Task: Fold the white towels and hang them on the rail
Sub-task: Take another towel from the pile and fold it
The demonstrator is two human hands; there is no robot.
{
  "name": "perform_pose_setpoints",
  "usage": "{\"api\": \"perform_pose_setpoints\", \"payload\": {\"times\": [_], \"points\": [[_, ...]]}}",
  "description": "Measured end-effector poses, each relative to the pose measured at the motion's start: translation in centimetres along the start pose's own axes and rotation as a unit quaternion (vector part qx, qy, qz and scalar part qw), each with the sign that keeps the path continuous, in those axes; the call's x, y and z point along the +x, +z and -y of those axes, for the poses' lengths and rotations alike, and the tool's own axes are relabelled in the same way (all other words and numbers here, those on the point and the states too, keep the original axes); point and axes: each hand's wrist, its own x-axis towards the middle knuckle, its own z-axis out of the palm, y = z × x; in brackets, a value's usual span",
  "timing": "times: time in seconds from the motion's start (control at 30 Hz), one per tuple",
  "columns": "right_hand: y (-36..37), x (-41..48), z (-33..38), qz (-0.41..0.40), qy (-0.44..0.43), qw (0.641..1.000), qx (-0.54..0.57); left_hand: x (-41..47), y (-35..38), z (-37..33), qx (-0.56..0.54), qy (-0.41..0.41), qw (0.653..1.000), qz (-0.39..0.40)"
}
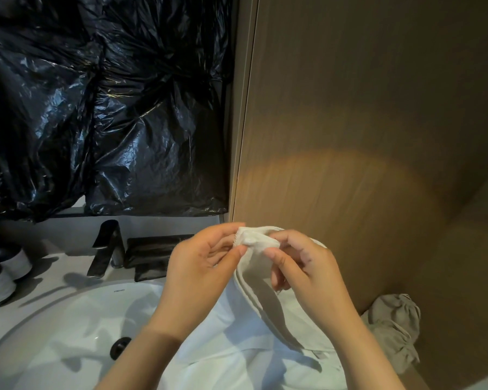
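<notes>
A white towel [258, 280] hangs from both my hands above the right part of the sink, its lower end lying in folds over the basin. My left hand [206, 263] pinches the top corner of the towel between thumb and fingers. Just to the right, my right hand [302, 266] pinches the same bunched top edge. A second pale towel [395, 325] lies crumpled on the counter by the wooden wall at the right. No rail is in view.
A white round sink [68, 327] with a dark drain [120, 346] fills the lower left. A dark tap [107, 249] and a dark tray [152, 256] stand behind it. Two white cups [3, 274] sit at the far left. Black plastic sheeting [102, 102] covers the back; a wooden wall [364, 122] closes the right.
</notes>
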Motion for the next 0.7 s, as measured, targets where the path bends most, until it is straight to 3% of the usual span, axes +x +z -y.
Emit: {"api": "perform_pose_setpoints", "payload": {"times": [0.13,0.27,0.4,0.53,0.7], "points": [[-1.8,-0.3,-1.2,0.016,0.008,0.994,-0.107,1.3,-1.0,-0.3,0.003,0.007,0.999,-0.037],[-4.5,-0.1,-2.0,0.025,-0.004,0.965,-0.259,2.9,-2.7,-0.9,0.007,0.026,0.998,-0.063],[-6.6,1.1,-0.9,0.004,-0.078,0.928,-0.365,4.3,-3.7,-1.4,0.061,0.046,0.995,-0.070],[-8.4,3.7,2.0,-0.054,-0.114,0.931,-0.343,6.6,-4.4,-2.6,0.061,0.058,0.993,-0.079],[-9.1,6.5,5.7,-0.126,-0.134,0.966,-0.183,9.3,-5.1,-4.9,-0.004,0.067,0.994,-0.090]]}}
